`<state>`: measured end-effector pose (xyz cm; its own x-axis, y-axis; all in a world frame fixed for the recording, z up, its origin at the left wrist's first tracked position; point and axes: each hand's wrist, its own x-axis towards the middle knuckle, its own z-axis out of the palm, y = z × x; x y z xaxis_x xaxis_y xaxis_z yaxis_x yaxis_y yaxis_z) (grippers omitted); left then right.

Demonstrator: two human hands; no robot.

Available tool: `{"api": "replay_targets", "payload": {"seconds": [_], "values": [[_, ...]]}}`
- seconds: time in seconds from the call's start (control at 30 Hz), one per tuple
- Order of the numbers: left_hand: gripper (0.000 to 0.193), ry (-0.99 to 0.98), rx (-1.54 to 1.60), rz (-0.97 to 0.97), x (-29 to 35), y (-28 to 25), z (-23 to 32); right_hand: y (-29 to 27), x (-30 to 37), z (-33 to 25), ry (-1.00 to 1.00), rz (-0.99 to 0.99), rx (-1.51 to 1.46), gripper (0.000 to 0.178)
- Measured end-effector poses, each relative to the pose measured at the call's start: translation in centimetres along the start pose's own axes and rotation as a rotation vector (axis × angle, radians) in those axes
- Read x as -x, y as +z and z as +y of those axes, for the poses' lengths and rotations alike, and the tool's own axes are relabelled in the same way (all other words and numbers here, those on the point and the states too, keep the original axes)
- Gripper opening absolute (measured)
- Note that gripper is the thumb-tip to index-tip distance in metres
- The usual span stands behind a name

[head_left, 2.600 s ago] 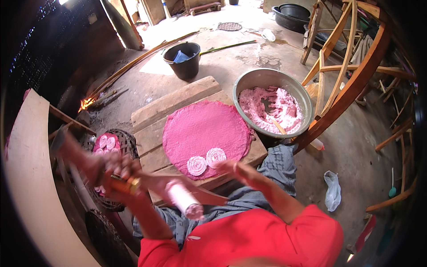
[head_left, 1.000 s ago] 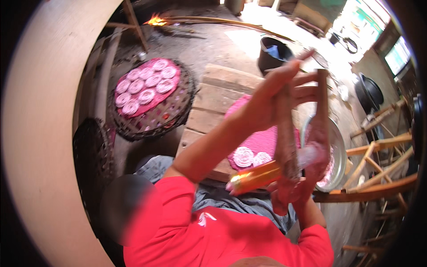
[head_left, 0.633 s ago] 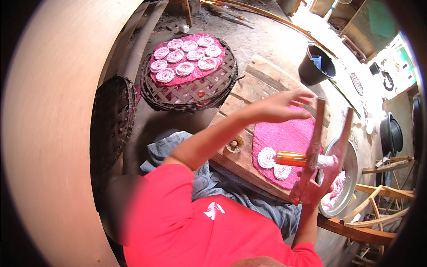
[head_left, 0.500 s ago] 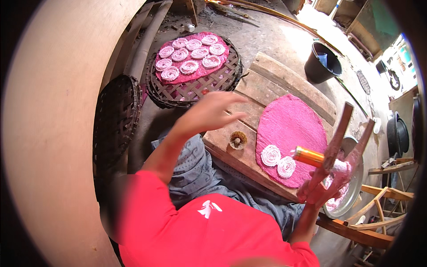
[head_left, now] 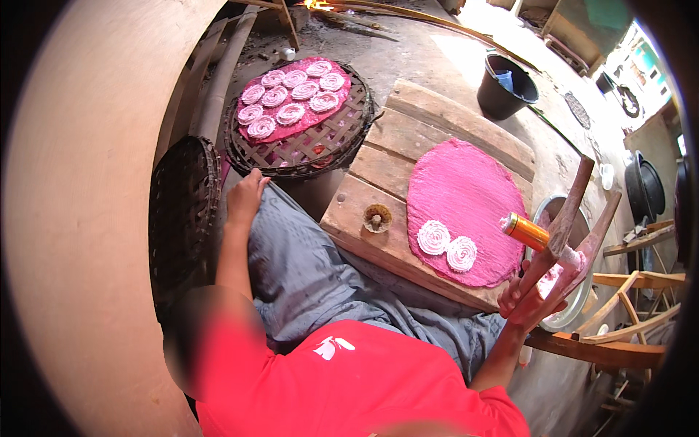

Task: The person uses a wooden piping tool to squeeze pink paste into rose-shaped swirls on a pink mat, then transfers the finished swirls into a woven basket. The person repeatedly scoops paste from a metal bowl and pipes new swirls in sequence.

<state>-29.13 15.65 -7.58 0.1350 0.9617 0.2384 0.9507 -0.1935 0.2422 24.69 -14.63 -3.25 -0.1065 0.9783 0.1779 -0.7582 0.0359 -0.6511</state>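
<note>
Two pink and white swirls (head_left: 447,245) sit on the pink cloth (head_left: 466,207) on the wooden board (head_left: 386,156) in front of us. That is all this cloth has so far. Most of it is bare, so we think there is room for many more swirls.

Close to us, our right hand (head_left: 530,297) is wrapped tight around the two wooden handles of the squeezing tool (head_left: 561,237). The tool has an orange metal tube that points toward the cloth. It hangs in the air just beside the board's right edge, over the rim of the metal bowl (head_left: 559,317). We can see a bit of pink dough in that bowl, so there looks to be more to squeeze out.

Our left hand (head_left: 246,198) holds nothing. Its fingers are curled loosely and it rests on our knee, near the dark woven tray (head_left: 182,211) that leans by the wall.

A small round wooden knob (head_left: 377,217) lies on the board, well apart from the swirls.

Farther away, a round woven basket (head_left: 331,138) holds another pink cloth with nine swirls (head_left: 290,93) in rows. That one looks full and done.

Past the board stands a black bucket (head_left: 506,86). At the very top a small fire (head_left: 314,4) glows.
</note>
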Motion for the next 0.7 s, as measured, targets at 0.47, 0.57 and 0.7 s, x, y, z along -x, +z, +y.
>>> {"api": "replay_targets", "payload": {"seconds": [0.47, 0.57, 0.7], "values": [[0.044, 0.474, 0.809, -0.106, -6.1, -10.4, 12.5, 4.3, 0.2, 2.2, 0.109, 0.070, -0.064, 0.126], [0.058, 0.795, 1.361, -0.434, -5.3, -9.7, 22.2, 5.1, -1.6, 5.0, 0.188, 0.057, -0.205, 0.125], [0.103, 0.756, 1.962, -0.951, -3.0, -9.5, 31.1, 5.5, -3.6, 6.6, 0.235, 0.045, -0.298, 0.123]]}}
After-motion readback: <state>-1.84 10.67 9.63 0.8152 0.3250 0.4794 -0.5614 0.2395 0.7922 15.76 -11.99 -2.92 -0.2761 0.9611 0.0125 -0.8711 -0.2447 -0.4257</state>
